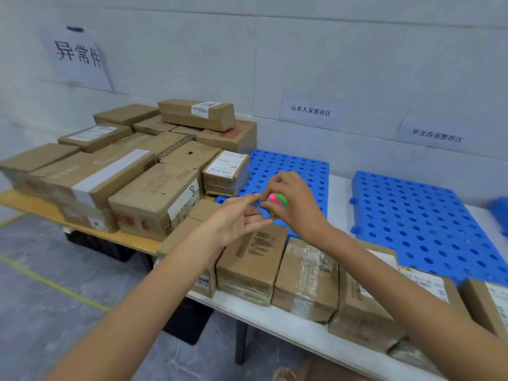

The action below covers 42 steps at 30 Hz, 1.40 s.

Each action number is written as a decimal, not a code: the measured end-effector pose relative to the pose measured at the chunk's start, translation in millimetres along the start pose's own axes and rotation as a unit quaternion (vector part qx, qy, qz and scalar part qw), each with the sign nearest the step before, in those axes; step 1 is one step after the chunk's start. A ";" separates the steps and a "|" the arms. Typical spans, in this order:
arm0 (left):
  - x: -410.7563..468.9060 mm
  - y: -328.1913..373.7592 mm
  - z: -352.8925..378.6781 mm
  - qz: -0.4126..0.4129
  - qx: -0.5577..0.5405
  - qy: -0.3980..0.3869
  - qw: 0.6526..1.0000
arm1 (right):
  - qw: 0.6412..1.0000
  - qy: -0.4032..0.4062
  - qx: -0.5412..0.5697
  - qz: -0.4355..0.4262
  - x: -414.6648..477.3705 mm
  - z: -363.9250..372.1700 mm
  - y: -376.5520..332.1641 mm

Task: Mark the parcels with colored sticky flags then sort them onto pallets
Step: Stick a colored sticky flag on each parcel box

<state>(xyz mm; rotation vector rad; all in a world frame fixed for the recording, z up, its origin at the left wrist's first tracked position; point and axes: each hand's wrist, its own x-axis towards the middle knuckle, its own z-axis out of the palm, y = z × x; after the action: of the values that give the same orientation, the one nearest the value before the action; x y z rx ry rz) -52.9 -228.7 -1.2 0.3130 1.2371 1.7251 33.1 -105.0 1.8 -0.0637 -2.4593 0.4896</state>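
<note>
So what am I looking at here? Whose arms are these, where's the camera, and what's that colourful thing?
There is no machine here. These are a person's two bare arms, filmed by one camera worn on their head that looks forward and down. The right hand holds a small pad of coloured sticky flags. The left hand reaches over with straight fingers, and a fingertip touches the pad's edge, probably to peel a flag off. Under the arms, a row of parcels lies along the near edge of a white table. Behind them lie a blue pallet and a second pallet to its right. On the left sits a pile of more boxes. Paper signs hang on the wall.
</note>
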 end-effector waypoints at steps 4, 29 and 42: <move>-2.1 -1.1 -11.9 0.041 0.007 0.031 0.999 | 1.000 -0.013 0.015 0.001 -1.3 3.6 -10.1; -20.0 2.4 -90.8 0.216 0.066 0.323 0.919 | 0.962 -0.177 0.025 0.207 19.6 100.2 -51.4; -16.2 -10.4 -92.2 0.255 0.094 0.339 0.901 | 0.960 -0.117 0.035 0.253 18.0 103.5 -49.6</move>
<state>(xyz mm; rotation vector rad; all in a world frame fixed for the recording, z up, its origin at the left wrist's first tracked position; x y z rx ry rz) -100.3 -296.1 -46.9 0.1515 1.9652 2.2736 -38.9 -182.5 -46.3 -0.6534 -2.6467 0.8434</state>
